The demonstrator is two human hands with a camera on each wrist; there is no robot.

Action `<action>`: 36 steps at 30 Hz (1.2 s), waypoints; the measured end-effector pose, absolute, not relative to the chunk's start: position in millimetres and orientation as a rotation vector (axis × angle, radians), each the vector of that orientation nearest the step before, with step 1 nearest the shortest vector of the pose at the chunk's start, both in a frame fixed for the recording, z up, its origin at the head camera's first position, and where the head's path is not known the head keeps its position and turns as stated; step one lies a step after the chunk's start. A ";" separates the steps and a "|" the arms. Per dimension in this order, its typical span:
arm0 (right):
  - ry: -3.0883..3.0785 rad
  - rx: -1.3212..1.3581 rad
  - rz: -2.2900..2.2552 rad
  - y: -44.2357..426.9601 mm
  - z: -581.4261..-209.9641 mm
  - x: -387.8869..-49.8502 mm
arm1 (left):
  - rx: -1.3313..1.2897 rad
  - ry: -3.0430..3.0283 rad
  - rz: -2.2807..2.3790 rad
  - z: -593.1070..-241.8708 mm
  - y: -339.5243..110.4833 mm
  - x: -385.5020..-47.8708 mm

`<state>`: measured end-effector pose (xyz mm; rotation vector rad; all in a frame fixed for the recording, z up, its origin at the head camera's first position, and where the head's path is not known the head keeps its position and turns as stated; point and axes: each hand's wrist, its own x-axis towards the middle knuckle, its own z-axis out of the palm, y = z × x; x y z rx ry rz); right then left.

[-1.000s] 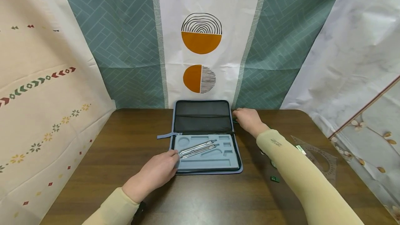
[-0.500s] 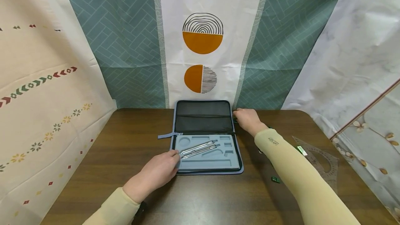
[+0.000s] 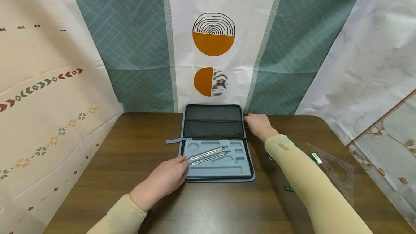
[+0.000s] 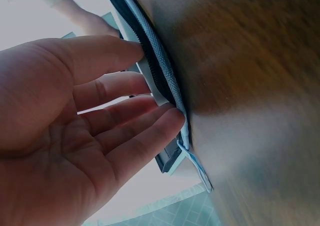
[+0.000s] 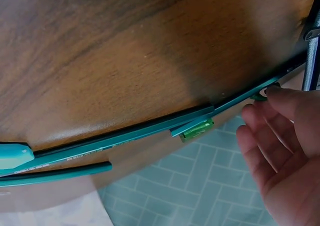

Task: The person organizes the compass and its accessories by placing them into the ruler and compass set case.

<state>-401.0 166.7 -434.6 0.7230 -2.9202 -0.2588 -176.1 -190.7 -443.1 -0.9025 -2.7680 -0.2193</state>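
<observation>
Holding still, nothing advanced: my left hand [image 3: 161,181], fingers relaxed, touches the blue rectangular zip case [image 3: 212,130]; my right hand [image 3: 259,125] seemingly pinches a small green piece [image 5: 258,95].

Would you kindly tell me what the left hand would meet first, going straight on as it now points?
At the left edge of the case, the left hand would probably meet the silver tools first, though depth is unclear.

Beside my left fingers [image 4: 150,137], the tray [image 3: 212,164] was pale blue, its instruments [image 3: 210,157] silver; beneath, the worktop [image 3: 146,136] wood-grained brown.
</observation>
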 end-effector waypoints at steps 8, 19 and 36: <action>-2.944 0.716 -0.273 166.6 -438.3 -404.6 | -0.902 -2.772 -0.215 -443.3 -190.0 -176.3; -2.900 0.722 -0.232 169.6 -437.0 -403.7 | -0.901 -2.753 -0.211 -443.0 -189.2 -174.9; -2.804 0.722 -0.030 190.5 -421.0 -381.2 | -0.901 -2.750 -0.211 -442.2 -189.3 -173.8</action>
